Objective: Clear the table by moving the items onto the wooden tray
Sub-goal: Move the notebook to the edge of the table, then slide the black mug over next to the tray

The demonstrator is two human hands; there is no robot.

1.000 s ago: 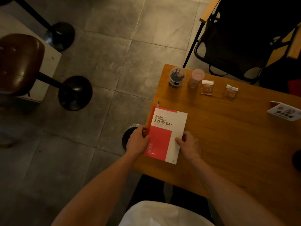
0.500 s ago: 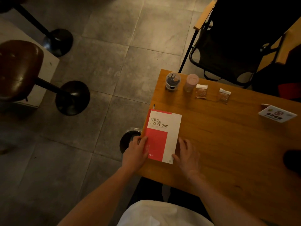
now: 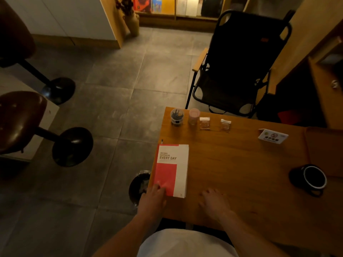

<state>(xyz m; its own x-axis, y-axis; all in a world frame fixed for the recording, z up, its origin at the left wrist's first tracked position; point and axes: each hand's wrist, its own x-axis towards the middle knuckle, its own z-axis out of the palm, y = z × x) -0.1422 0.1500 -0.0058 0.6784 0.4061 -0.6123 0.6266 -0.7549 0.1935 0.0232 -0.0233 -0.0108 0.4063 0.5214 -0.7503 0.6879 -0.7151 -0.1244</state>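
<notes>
We see the left hand point(image 3: 155, 198) in the lower middle of the frame, its fingers relaxed and lying on the near left corner of the red and white book point(image 3: 171, 169); it touches the cover without curling round it. The right hand point(image 3: 213, 201) lies just to the right of the book, apart from it, fingers spread flat on the wooden table point(image 3: 241, 164) and holding nothing.

The book lies flat along the table's left edge. At the table's far edge, in the upper middle of the frame, we make out a clear cup of dark clips point(image 3: 177, 116), a pink container point(image 3: 194, 116) just beside it, and two small packets point(image 3: 204, 123) point(image 3: 225, 125) further right. A small white sign card point(image 3: 272, 136) stands toward the right, and a black mug point(image 3: 309, 178) sits at the right edge, touching the near edge of the wooden tray point(image 3: 323, 151).

Beyond the table stands a black folding chair point(image 3: 239, 62). Grey floor tiles point(image 3: 120, 108) fill the left, with two brown stools point(image 3: 20, 119) at the far left.
</notes>
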